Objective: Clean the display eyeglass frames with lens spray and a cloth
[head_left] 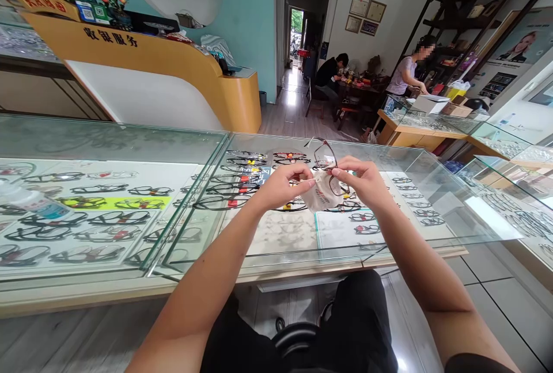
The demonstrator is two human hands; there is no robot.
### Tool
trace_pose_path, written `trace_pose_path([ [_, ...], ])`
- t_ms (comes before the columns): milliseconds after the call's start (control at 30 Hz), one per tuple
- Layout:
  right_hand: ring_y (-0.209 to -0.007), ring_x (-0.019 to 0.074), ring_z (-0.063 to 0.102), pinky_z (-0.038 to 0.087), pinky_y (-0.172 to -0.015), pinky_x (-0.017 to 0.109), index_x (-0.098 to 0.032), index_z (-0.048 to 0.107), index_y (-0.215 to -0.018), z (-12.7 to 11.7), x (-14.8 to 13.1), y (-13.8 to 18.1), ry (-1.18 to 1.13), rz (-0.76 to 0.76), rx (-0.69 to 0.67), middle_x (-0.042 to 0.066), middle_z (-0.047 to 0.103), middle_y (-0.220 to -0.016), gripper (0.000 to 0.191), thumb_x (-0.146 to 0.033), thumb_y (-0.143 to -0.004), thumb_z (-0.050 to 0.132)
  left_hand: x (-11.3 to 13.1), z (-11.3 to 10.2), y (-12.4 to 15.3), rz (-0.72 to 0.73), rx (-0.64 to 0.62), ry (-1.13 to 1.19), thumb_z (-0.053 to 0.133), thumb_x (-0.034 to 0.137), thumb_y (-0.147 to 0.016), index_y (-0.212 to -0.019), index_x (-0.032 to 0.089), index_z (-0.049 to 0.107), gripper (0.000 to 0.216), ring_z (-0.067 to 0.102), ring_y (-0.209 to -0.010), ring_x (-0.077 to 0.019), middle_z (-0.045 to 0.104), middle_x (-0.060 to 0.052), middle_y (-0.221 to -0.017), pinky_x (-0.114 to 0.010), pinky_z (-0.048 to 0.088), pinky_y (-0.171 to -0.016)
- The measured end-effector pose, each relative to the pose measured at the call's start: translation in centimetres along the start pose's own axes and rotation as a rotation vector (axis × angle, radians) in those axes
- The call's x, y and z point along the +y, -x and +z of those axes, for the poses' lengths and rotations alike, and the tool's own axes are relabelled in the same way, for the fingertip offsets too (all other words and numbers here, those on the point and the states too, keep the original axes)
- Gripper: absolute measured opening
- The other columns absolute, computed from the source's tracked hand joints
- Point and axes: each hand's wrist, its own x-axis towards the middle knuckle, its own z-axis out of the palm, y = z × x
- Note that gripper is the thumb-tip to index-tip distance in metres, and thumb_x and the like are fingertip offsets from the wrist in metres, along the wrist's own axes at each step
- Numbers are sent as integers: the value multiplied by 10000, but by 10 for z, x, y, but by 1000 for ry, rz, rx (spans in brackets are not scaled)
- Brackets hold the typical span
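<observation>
Above the glass counter, my right hand [360,180] pinches a pair of dark-rimmed eyeglasses [325,145], held tilted with one lens upward. A pale, thin cloth [322,193] with faint reddish print hangs between both hands. Its left edge is gripped between the thumb and forefinger of my left hand [286,185]. Part of the cloth lies against the eyeglasses near my right fingers; how far it wraps a lens I cannot tell. Below my hands, rows of spectacle frames [235,189] lie inside the glass display case [268,255].
A spray bottle [37,201] with clear-blue contents stands on the left counter glass. Behind is a wooden cashier desk [173,62]. One person [330,76] sits at a far table; another person [406,73] stands by boxes [432,103] at right. The counter's glass edge [496,240] juts out rightward.
</observation>
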Motion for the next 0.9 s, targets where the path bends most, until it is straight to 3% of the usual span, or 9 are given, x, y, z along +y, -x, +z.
trace_pose_path([
  [167,-950,229,679,514,-941,439,-306,917,-899,-1,3,1,-12,5,-14,49,795,-977,202,-506,-915,894,2,1,0,14,-4,52,776,466,-923,-803,191,683,314,629,-878,-199,703,-60,-940,-325,494,-810],
  [633,-965,234,663,503,-1022,449,-283,907,-852,7,11,7,-130,146,-85,43,771,-931,318,-600,-873,902,-7,1,-3,18,155,115,822,536,-850,-645,206,508,500,435,-621,-128,512,17,-640,-274,335,-602],
  [833,-1248,278,668,518,-1105,466,-307,914,-863,6,12,9,-169,129,-48,76,756,-1268,279,-586,-865,924,-6,0,-2,-24,138,172,876,586,-809,-614,201,504,570,429,-579,-120,531,9,-617,-273,321,-576],
  [900,-1277,282,683,519,-1132,479,-322,918,-886,4,12,9,-196,94,-77,73,779,-1297,236,-558,-890,916,-5,0,-2,-42,131,204,895,602,-799,-618,200,499,592,407,-569,-113,520,13,-611,-270,299,-567],
])
